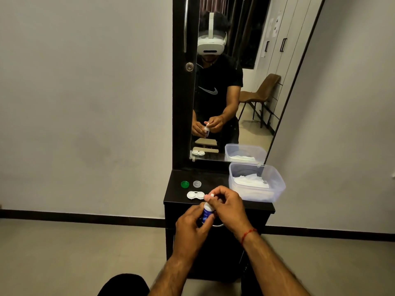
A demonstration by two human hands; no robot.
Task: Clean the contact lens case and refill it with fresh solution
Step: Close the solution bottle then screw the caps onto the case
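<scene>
White twin-well lens case (195, 195) lies open, green cap (184, 184) and clear cap (197, 183) at its twelve o'clock; left hand (192, 223) grips the blue-labelled bottle (207, 212), right hand (226, 206) pinches its tip.

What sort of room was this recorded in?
Likely a bedroom or dressing corner: a dark dressing table with a tall mirror, and wardrobe doors and a chair reflected in that mirror.
</scene>
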